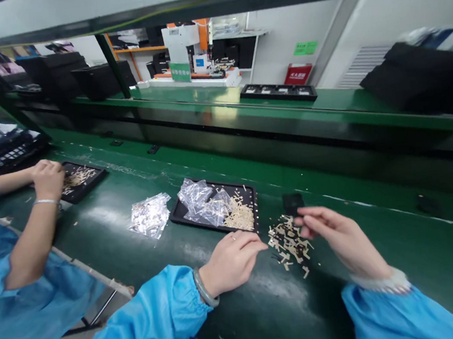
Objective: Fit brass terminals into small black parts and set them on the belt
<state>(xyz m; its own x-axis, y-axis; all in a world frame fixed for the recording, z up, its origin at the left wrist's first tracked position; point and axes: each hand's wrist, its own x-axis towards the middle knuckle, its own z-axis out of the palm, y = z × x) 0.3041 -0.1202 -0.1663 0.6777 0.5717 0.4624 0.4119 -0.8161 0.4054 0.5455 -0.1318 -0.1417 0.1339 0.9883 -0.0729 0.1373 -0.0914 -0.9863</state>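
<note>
My left hand (pixel 233 262), with thumb and fingertips pinched together, hovers in front of a black tray (pixel 178 214). Whatever is between its fingertips is too small to make out. To the right, my right hand (pixel 340 235) also has its thumb and fingers closed, at the right edge of a loose pile of small beige and dark pieces (pixel 289 241); its fingertips hide what they may hold. Just behind that pile is a small black block (pixel 292 202). The tray bears clear plastic bags (pixel 203 202) and a heap of tiny beige pieces (pixel 240 214).
Left of the tray, a clear bag of small parts (pixel 149 216) lies on the green table (pixel 105 228). A co-worker's hand (pixel 49 177) is over another black tray (pixel 88 189) at the far left. A raised green shelf (pixel 201 98) runs along the back.
</note>
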